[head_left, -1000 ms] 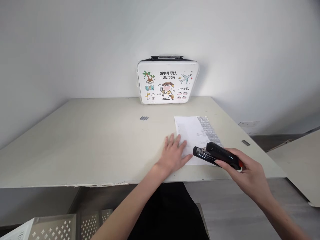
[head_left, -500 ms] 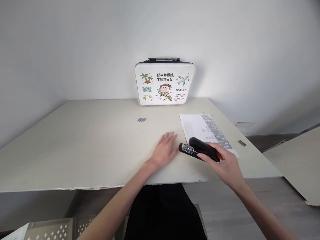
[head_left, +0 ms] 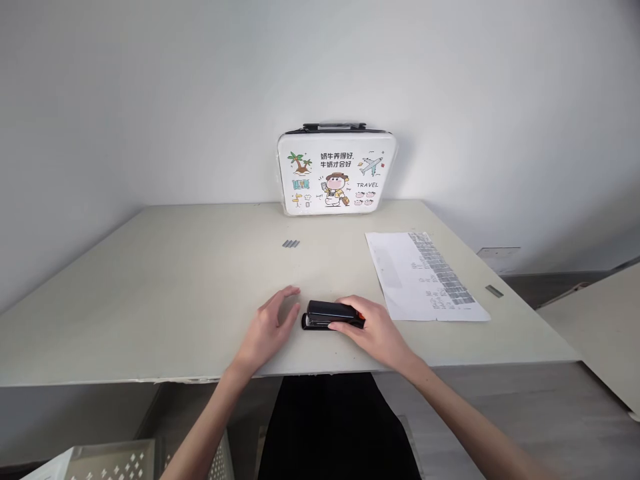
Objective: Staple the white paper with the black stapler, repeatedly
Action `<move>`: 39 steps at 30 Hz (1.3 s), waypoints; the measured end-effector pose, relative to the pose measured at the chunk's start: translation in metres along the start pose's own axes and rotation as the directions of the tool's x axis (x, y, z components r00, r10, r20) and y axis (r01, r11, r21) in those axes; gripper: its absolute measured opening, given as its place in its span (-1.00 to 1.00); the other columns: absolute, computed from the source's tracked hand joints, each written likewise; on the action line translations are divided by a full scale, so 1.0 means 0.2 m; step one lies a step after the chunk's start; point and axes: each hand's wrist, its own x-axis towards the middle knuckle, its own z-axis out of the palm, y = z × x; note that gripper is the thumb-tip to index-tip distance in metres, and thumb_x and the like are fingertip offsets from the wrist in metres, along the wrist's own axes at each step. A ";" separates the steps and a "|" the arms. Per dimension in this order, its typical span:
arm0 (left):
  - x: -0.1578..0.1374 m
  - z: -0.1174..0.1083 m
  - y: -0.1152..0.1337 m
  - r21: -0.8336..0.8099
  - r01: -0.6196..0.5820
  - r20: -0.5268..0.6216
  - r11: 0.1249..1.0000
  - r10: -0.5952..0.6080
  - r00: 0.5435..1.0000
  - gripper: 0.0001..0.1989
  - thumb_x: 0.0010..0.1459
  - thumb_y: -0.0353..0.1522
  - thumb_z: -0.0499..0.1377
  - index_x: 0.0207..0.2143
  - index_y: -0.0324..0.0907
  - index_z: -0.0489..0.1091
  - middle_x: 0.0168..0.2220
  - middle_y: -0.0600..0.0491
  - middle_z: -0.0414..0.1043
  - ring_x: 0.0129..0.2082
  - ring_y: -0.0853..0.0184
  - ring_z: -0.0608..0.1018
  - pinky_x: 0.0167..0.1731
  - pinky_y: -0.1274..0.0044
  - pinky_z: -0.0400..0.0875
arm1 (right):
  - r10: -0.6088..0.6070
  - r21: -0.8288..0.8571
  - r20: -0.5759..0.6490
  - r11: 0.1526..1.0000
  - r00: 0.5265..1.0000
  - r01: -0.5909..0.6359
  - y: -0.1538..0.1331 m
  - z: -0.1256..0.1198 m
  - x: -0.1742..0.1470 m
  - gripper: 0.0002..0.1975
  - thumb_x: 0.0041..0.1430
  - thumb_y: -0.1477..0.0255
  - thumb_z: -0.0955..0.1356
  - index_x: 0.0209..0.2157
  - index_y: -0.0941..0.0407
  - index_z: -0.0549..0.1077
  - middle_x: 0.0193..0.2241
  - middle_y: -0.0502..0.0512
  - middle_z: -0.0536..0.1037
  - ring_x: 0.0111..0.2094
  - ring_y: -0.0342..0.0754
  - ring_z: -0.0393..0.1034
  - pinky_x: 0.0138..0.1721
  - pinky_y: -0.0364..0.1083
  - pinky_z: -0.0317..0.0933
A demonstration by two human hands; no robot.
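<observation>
A black stapler [head_left: 330, 312] lies on the table close to its front edge, its nose pointing left. My right hand [head_left: 373, 328] is wrapped round the stapler's back end, thumb on the near side; a bit of red shows by the fingers. Just left of the nose, my left hand [head_left: 267, 328] rests at the table with fingers apart and curved, holding nothing. To the right of the stapler lies a printed paper sheet [head_left: 403, 280] with a grey patterned strip. Several strips of staples [head_left: 291, 244] sit beyond the hands, and another staple strip [head_left: 495, 291] is at the right edge.
A white case [head_left: 335, 180] with cartoon pictures and a black handle stands at the back against the wall. The pale table [head_left: 175, 293] has a chipped front edge. Below left is a basket [head_left: 113, 460] with cut-outs. A pale panel [head_left: 595, 327] stands at the right.
My right hand has brought the stapler left and down from above the paper onto the table, and its top has come down. My left hand has moved left.
</observation>
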 end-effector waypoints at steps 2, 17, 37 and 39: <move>0.00 0.00 0.00 -0.008 0.005 -0.004 1.000 -0.005 1.000 -0.63 0.43 -0.15 0.07 0.19 0.01 0.40 0.25 0.06 0.46 0.17 0.14 0.55 -0.23 0.44 0.56 | -0.002 0.004 0.017 1.000 1.000 0.002 0.00 0.01 -0.01 -0.71 0.28 0.14 0.44 -0.07 -0.01 0.51 -0.13 0.05 0.65 -0.14 0.05 0.56 -0.16 -0.01 0.42; -0.03 -0.02 0.03 -0.106 0.025 -0.094 0.994 -0.035 0.995 -0.64 0.44 -0.10 0.04 0.09 -0.04 0.47 0.14 -0.02 0.55 0.15 0.09 0.55 -0.31 0.45 0.52 | 0.100 0.071 -0.131 0.993 0.986 -0.091 0.08 0.02 -0.11 -0.56 0.52 0.10 0.12 0.06 0.00 0.47 0.11 0.17 0.58 0.09 0.09 0.49 0.13 0.09 0.36; -0.03 -0.01 0.02 -0.150 0.068 -0.143 0.986 -0.090 0.986 -0.63 0.46 -0.09 0.03 0.10 -0.08 0.42 0.08 -0.05 0.59 0.10 0.12 0.58 -0.32 0.47 0.47 | 0.075 0.022 -0.124 0.997 0.989 -0.073 0.07 0.01 -0.11 -0.55 0.53 0.12 0.10 0.06 0.01 0.49 0.02 0.15 0.61 -0.05 0.07 0.52 0.00 0.04 0.39; -0.03 -0.01 0.02 -0.151 0.068 -0.141 0.986 -0.090 0.986 -0.63 0.46 -0.09 0.02 0.10 -0.07 0.42 0.08 -0.05 0.59 0.11 0.11 0.57 -0.32 0.47 0.47 | 0.071 0.017 -0.125 0.997 0.990 -0.070 0.07 0.01 -0.10 -0.55 0.53 0.12 0.11 0.06 0.01 0.49 0.00 0.15 0.61 -0.06 0.07 0.52 -0.02 0.03 0.40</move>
